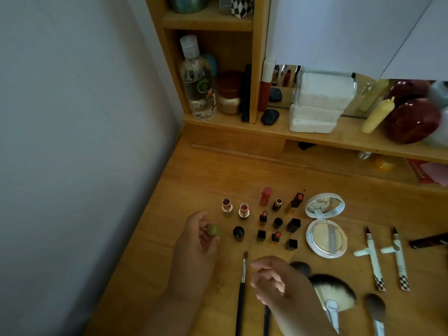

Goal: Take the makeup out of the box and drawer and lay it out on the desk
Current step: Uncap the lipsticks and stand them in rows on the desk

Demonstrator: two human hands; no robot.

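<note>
My left hand (197, 241) grips a small olive-green cap (213, 231) just above the wooden desk (194, 180), left of a round black cap (238, 233). Several opened lipsticks (243, 210) and their black caps (261, 235) stand in rows in the middle. My right hand (271, 280) hovers with loosely curled fingers and nothing in it, over a thick brush (300, 267) and beside a thin dark brush (242, 287). An open white cushion compact (326, 238), a fan brush (332, 291) and two white eyeliner pens (373, 260) lie to the right.
A wooden shelf unit (232, 124) at the back carries a clear bottle (197, 81), jars, a white tissue box (315, 117), a yellow bottle (377, 116) and a dark red case (412, 121). A grey wall (72, 117) borders the desk's left edge.
</note>
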